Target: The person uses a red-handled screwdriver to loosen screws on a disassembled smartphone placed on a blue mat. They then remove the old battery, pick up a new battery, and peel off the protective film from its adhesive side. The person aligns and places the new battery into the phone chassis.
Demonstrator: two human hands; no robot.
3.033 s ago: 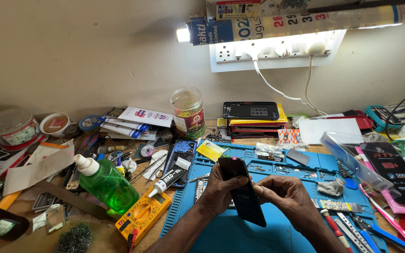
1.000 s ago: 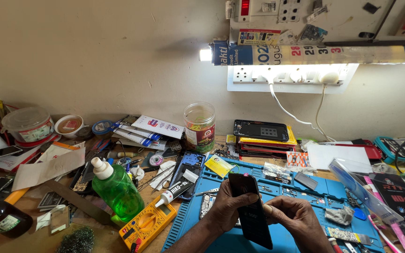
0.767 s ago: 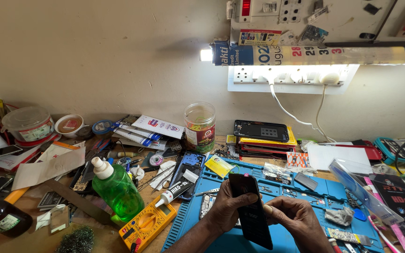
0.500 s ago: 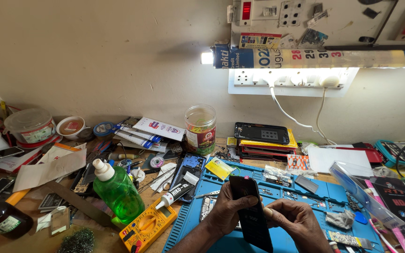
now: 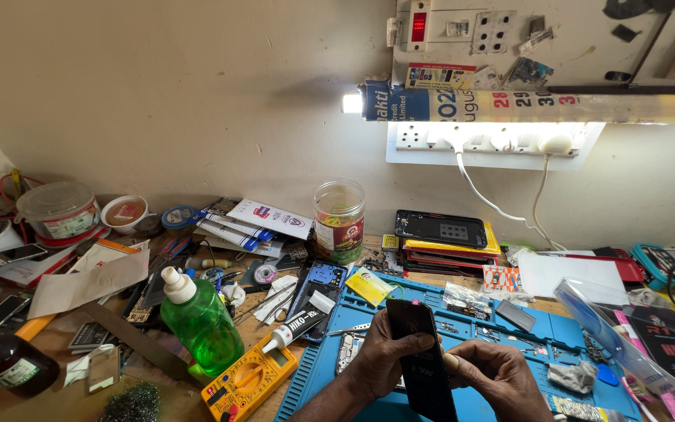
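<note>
— What have we got in our hands?

— A black phone [image 5: 422,359], slim and dark, standing nearly upright and tipped a little away from us. Our left hand [image 5: 380,361] is wrapped round its left edge, fingers curled behind it and thumb across the front. Our right hand [image 5: 494,375] is closed against the lower right edge, thumb pressed to the glass. Both hands are narrow, closed on the phone.

— And where is it, taking the blue work mat [image 5: 462,312] as our mark?

— Above the mat's near middle, lifted off it; the wrists come in over the mat's near edge. Small screws and metal parts lie scattered on the mat beyond the phone.

— What sits left of the mat?

— Touching its left edge, a yellow multimeter [image 5: 249,379] with a white glue tube [image 5: 294,328] lying just above it. Further left stands a green squeeze bottle [image 5: 199,324] with a white nozzle, and well off at the far left a brown bottle [image 5: 11,367].

— Behind the mat?

— A clear jar [image 5: 339,211] with a patterned label, near the back left corner, and a stack of phone parts [image 5: 441,238] against the wall at the back. Over that, a lit tube lamp [image 5: 509,105] and a white socket strip [image 5: 494,142].

— To the right?

— A clear plastic sleeve [image 5: 611,332] overlapping the mat's right edge.
</note>
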